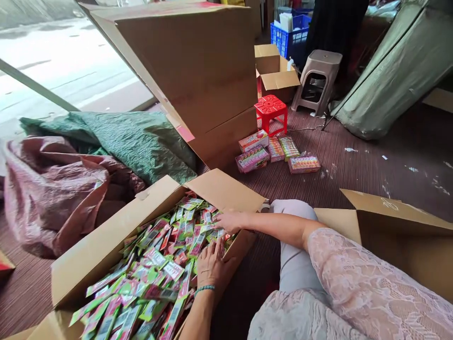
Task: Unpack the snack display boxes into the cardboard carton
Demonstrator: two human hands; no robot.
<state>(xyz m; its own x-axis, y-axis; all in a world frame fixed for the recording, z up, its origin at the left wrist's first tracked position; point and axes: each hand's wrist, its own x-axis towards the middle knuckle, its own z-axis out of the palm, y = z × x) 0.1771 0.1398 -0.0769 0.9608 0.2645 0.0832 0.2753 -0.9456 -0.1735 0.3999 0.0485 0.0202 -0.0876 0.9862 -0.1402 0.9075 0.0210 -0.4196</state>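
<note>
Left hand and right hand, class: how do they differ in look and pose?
The left hand has a beaded bracelet at its wrist; the right hand shows none.
The left hand comes in from the bottom of the view; the right hand reaches in from the right.
Both are bare and at the packets.

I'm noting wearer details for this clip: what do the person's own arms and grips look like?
The left grip is gloveless, with a dark teal beaded bracelet around the wrist; no sleeve shows on its visible forearm. The right grip is also gloveless, its forearm uncovered up to a pale, floral-patterned lace sleeve that begins near the elbow.
</note>
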